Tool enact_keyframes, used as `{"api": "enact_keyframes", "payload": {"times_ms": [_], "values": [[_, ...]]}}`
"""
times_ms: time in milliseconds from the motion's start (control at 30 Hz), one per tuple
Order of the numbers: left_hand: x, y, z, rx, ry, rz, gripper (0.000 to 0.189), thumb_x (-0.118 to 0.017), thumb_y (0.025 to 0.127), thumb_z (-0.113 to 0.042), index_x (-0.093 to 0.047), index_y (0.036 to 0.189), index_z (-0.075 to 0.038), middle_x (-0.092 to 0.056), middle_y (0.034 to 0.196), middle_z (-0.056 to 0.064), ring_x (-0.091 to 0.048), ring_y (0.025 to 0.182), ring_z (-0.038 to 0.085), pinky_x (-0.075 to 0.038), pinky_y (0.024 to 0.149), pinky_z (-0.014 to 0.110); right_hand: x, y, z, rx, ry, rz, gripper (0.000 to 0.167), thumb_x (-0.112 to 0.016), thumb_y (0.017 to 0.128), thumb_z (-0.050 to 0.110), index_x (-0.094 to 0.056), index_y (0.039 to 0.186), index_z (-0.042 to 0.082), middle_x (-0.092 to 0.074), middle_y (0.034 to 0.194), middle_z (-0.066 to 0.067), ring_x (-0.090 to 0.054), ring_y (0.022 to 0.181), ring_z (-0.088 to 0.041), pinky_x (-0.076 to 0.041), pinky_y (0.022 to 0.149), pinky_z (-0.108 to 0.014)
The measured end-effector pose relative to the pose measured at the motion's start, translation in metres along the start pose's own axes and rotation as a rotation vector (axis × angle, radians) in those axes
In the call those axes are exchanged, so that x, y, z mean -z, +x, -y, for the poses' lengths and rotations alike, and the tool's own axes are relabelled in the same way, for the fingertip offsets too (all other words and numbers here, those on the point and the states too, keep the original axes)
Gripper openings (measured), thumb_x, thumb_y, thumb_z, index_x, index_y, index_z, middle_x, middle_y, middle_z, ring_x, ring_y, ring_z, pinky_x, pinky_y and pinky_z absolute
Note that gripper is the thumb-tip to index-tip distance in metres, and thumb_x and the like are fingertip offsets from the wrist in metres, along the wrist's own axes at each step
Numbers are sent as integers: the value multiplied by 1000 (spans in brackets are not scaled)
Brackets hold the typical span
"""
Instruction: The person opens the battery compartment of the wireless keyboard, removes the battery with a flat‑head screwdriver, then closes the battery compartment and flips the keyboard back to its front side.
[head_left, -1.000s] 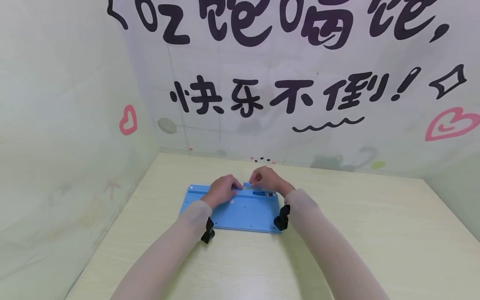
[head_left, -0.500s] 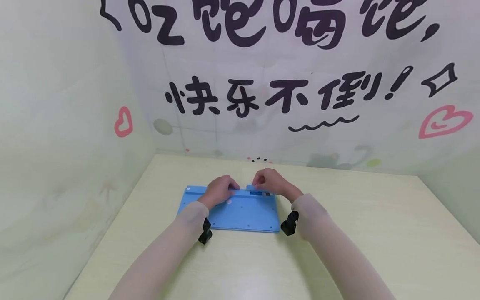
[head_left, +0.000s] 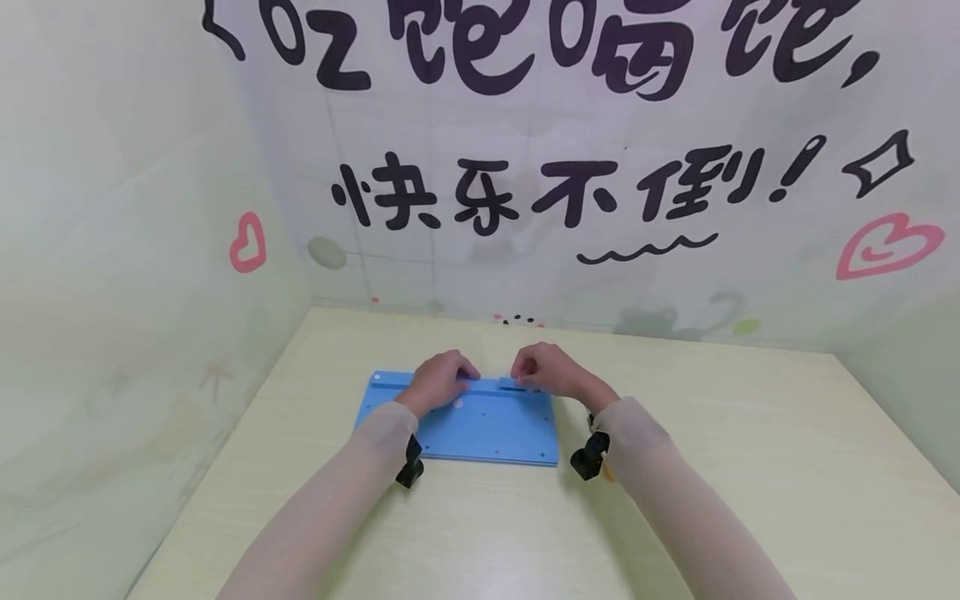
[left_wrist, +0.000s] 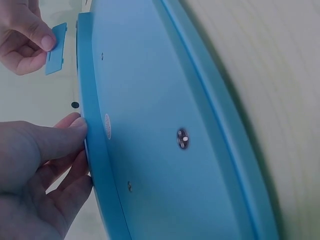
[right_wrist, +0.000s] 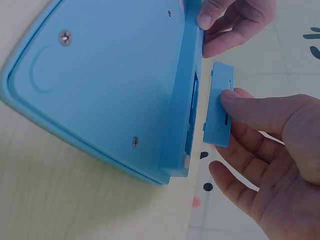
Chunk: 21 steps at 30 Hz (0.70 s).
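Observation:
A flat blue plastic device [head_left: 487, 429] lies screw side up on the table, a raised ridge along its far edge. My left hand [head_left: 441, 379] grips this ridge, thumb on top and fingers behind, as the left wrist view shows. Between thumb and fingers my right hand [right_wrist: 280, 130] pinches a small blue cover [right_wrist: 214, 107] with tabs along one edge and slits in it. An uncovered compartment [right_wrist: 192, 117] shows in the ridge near its right end. In the right wrist view the cover is held just apart from that compartment, its tabbed edge facing it.
The device rests on a pale wood-grain table [head_left: 480, 525]. Behind it stands a wall [head_left: 480, 283] with black lettering, and another wall closes off the left side. A small black camera [head_left: 590, 456] is worn on the right wrist, another [head_left: 410, 463] on the left.
My right hand has moved to the right and a little nearer, bringing the blue cover along the ridge toward the compartment's place. The left hand keeps its grip on the ridge.

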<state>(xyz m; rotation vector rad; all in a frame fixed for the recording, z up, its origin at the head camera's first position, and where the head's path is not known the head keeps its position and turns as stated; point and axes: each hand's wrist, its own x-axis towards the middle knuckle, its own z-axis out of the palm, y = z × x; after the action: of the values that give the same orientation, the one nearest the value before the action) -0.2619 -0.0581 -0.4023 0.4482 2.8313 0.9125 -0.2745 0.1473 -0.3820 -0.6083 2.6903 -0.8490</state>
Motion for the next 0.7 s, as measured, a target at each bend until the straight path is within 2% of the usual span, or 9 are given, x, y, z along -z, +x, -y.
{"api": "enact_keyframes", "payload": {"times_ms": [367,700], "values": [[1,-2,-1,13,-10,2,19,-62,86,-4,-69,102,-10,-62,100,2,-56,99,20,-43,89,35,-4,2,-7,28,4,-3,4,-65,84,4,-65,88,4,-60,78,-1,-52,73,-16,-47,71,-27],[1,-2,-1,20,-7,7,19,-62,86,-5,-69,103,-10,-61,101,2,-55,99,20,-43,90,36,-3,2,-8,4,4,15,4,-65,84,5,-65,88,4,-60,79,-1,-52,73,-17,-47,72,-28]]}}
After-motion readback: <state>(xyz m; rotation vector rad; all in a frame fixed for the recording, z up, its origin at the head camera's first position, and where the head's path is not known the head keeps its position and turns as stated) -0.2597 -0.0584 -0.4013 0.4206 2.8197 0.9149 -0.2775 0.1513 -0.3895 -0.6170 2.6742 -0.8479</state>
